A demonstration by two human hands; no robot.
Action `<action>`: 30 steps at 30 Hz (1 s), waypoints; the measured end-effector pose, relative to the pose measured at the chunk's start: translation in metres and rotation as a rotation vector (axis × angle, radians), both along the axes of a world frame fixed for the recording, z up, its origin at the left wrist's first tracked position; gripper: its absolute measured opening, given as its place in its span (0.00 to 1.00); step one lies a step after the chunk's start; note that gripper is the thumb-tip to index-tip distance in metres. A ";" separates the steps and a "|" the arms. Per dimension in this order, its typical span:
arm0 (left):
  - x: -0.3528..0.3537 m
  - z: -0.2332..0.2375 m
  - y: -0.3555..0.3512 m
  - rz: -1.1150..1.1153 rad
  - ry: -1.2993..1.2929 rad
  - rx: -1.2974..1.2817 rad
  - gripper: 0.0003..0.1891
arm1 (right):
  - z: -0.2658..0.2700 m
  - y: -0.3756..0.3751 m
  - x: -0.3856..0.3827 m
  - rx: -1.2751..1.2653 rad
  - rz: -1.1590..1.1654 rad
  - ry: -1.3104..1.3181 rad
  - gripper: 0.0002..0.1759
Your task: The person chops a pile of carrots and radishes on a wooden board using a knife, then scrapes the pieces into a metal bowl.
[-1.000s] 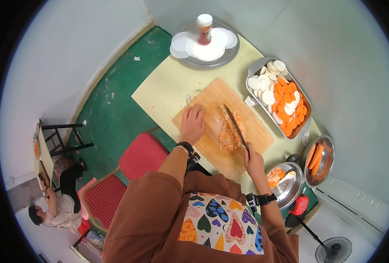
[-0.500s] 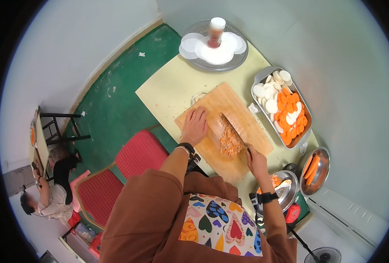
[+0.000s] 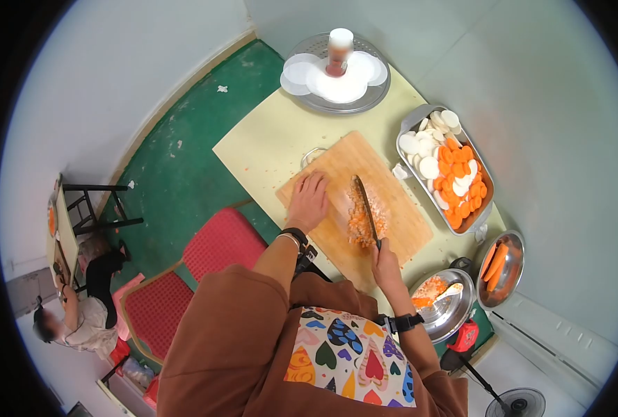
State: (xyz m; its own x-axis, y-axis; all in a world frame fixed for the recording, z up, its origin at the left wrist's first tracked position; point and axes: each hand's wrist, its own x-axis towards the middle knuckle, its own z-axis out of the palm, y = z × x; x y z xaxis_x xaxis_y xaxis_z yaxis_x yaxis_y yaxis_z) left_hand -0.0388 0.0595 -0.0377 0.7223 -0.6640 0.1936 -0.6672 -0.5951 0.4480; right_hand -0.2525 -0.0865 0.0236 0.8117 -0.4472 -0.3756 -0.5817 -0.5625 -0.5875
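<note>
My right hand [image 3: 387, 267] is wrapped round the handle of a kitchen knife [image 3: 366, 208]. The blade lies over a heap of finely chopped orange and white vegetable bits [image 3: 359, 224] on the wooden cutting board [image 3: 399, 212]. My left hand [image 3: 310, 199] rests flat on the board's left side, fingers stretched out and holding nothing. A metal ring handle [image 3: 311, 154] shows at the board's upper left edge. Right of the board, a steel bowl [image 3: 465, 309] holds chopped orange bits and a white spoon [image 3: 451, 290].
A tray [image 3: 486, 177] of sliced carrot and white slices stands at the right. Below it a metal bowl [image 3: 516, 278] holds whole carrots [image 3: 496, 267]. A jar [image 3: 339, 52] sits on a round platter [image 3: 378, 90] at the back. Red chairs [image 3: 222, 243] and another person [image 3: 79, 320] are left.
My right hand has moved left and slightly down with the knife. The blade now stands steeper across the chopped heap. My left hand stays on the board.
</note>
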 end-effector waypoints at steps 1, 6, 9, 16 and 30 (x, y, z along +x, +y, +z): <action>0.000 0.000 0.000 0.000 0.006 -0.007 0.20 | -0.012 0.001 -0.003 -0.012 -0.007 -0.004 0.11; 0.000 -0.001 0.000 0.003 -0.027 -0.017 0.19 | 0.002 -0.001 0.007 0.011 -0.027 -0.020 0.12; 0.000 -0.001 0.000 0.005 -0.020 -0.024 0.19 | 0.008 0.002 0.007 -0.009 -0.008 0.067 0.12; 0.000 0.001 0.000 0.005 -0.029 -0.012 0.19 | 0.014 0.005 0.004 0.003 -0.017 -0.024 0.11; -0.001 0.000 -0.001 0.008 -0.018 -0.024 0.19 | -0.009 0.013 -0.021 0.035 -0.022 -0.046 0.15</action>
State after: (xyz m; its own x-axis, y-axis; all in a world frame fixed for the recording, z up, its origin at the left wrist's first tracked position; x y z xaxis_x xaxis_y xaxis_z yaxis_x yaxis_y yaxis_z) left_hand -0.0397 0.0584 -0.0378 0.7239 -0.6532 0.2220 -0.6703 -0.5900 0.4501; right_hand -0.2735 -0.0733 0.0150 0.8186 -0.4524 -0.3538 -0.5657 -0.5287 -0.6328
